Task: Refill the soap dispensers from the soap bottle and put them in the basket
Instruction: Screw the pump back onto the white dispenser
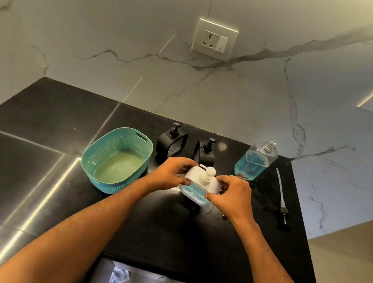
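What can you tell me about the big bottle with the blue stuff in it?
The soap bottle is clear, looks like plastic, and has flat sides. It stands upright on the black counter, near the marble wall, right of the two black dispensers. Blue liquid fills about half of it. Its threaded neck is open, with no cap or pump on. Neither hand touches it. Its pump lies beside it.

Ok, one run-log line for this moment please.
both hands: left hand, right hand gripping white dispenser on counter | basket empty | two black dispensers behind | soap bottle uncapped, pump lying beside it

White dispenser (200, 184), seemingly upright, held.
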A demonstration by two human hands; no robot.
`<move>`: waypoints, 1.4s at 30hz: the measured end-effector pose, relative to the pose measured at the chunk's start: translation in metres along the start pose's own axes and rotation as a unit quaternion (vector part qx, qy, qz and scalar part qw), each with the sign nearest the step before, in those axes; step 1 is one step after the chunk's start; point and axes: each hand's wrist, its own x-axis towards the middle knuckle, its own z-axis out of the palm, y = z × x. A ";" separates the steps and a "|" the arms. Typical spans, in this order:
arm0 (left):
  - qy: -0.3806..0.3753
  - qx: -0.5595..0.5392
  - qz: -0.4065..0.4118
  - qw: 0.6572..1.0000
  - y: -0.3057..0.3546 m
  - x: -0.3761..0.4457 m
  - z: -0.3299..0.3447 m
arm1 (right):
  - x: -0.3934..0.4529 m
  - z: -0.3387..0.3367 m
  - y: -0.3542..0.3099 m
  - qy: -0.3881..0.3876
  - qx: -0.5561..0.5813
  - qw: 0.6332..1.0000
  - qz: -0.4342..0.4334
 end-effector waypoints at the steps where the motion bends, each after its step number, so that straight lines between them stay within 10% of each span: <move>1: 0.004 -0.006 0.002 1.000 0.002 -0.003 -0.011 | 0.002 -0.001 -0.008 0.006 0.011 1.000 -0.012; 18: 0.075 -0.080 -0.004 0.994 -0.017 -0.105 -0.203 | 0.036 0.037 -0.187 0.031 0.122 0.972 -0.198; 42: -0.027 0.214 -0.115 0.970 -0.094 -0.119 -0.186 | 0.036 0.148 -0.203 -0.110 -0.077 0.978 -0.157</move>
